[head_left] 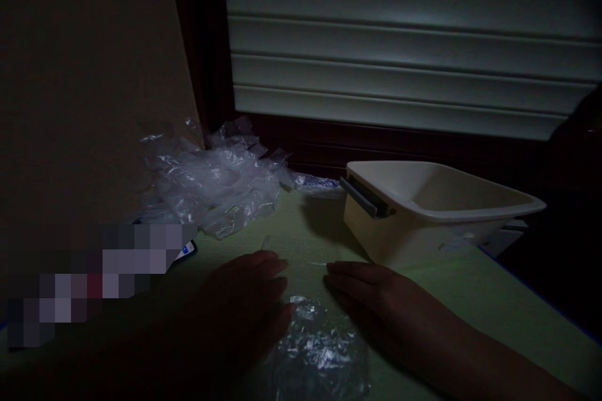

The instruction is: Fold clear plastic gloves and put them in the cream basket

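Observation:
A clear, crinkled plastic bag [324, 351] lies on the pale green tabletop, its near end running off the bottom of the picture. At its left edge is my left hand [256, 291], fingers stretched forward and slightly apart; the thumb is close to the plastic. My right hand [376, 294] is on the other side, palm down with straight fingers pointing inward. Neither hand grips anything that I can see. Faint shiny edges of clear film show on the table between the fingertips. Dim light hides the undersides of both hands.
A heap of crumpled clear bags [216, 178] is piled at the back left. Behind my right hand stands a cream plastic bin [395, 232] with a grey handle [364, 197]. A dark-edged device [188, 250], mostly pixelated, lies left. A slatted panel [399, 56] rises behind the table [517, 301].

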The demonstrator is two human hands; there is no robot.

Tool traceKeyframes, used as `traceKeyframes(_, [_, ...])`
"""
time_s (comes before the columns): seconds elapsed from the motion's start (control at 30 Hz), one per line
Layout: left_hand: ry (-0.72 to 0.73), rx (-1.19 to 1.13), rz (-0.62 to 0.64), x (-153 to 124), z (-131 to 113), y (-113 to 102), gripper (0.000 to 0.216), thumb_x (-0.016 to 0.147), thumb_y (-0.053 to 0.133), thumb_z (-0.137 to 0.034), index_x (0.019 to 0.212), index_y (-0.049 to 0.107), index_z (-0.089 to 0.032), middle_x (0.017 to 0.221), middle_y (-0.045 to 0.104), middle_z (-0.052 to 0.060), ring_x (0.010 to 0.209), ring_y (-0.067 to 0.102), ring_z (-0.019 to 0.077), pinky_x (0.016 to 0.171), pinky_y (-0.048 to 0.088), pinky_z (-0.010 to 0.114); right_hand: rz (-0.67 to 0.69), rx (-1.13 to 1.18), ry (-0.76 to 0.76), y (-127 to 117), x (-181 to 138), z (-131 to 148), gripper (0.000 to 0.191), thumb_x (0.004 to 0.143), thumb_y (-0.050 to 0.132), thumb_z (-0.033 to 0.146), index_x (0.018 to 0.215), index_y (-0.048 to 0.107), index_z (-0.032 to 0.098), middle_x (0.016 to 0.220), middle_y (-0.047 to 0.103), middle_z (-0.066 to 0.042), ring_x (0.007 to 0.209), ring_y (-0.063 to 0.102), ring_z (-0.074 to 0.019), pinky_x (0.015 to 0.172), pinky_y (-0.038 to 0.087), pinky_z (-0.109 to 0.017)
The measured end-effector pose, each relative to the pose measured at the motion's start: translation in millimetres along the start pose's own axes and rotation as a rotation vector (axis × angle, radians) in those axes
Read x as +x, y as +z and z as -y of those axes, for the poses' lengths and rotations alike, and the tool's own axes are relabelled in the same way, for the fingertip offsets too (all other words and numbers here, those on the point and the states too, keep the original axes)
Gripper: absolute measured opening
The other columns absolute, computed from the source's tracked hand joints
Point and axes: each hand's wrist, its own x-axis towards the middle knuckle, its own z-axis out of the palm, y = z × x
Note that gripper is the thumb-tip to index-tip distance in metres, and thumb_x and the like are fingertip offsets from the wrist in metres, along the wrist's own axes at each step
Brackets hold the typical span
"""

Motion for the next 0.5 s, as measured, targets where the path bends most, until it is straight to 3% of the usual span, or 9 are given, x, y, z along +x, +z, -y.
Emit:
traceKeyframes(0.17, [-0.002, -0.072, 0.115, 2.6, -5.5, -2.4, 0.023, 0.09, 0.038, -0.023, 0.084, 0.059, -0.017, 0.087, 0.063, 0.005, 0.076, 0.058, 0.0171, 0.068, 0.051, 0.031, 0.019, 0.116, 0.057, -0.6, -1.4, -1.4, 0.029, 0.088, 0.041, 0.014, 0.107, 0.063, 0.019, 0.111, 0.063, -0.009, 0.096, 0.061, -0.0181, 0.085, 0.051, -0.033])
traceKeyframes(0.33, [0.016, -0.017, -0.102, -0.4, 1.8, 5.5, 0.018, 0.089, 0.043, -0.024, 0.097, 0.057, -0.015, 0.111, 0.059, 0.009, 0.109, 0.05, 0.022, 0.09, 0.046, 0.038, -0.066, 0.16, 0.211, 3.0, 2.1, -9.1, 0.032, 0.09, 0.04, 0.019, 0.118, 0.054, 0.014, 0.117, 0.057, -0.014, 0.101, 0.058, -0.0209, 0.089, 0.048, -0.038])
traceKeyframes(0.5, [-0.204, -0.061, -0.026, 8.4, 22.6, 12.0, 0.025, 0.086, 0.039, -0.018, 0.101, 0.057, -0.012, 0.1, 0.062, 0.01, 0.094, 0.057, 0.0201, 0.083, 0.05, 0.037, -0.077, 0.14, 0.27, 10.0, 9.6, -16.6, 0.029, 0.092, 0.037, 0.022, 0.111, 0.057, 0.014, 0.108, 0.061, -0.014, 0.092, 0.061, -0.0206, 0.082, 0.049, -0.038])
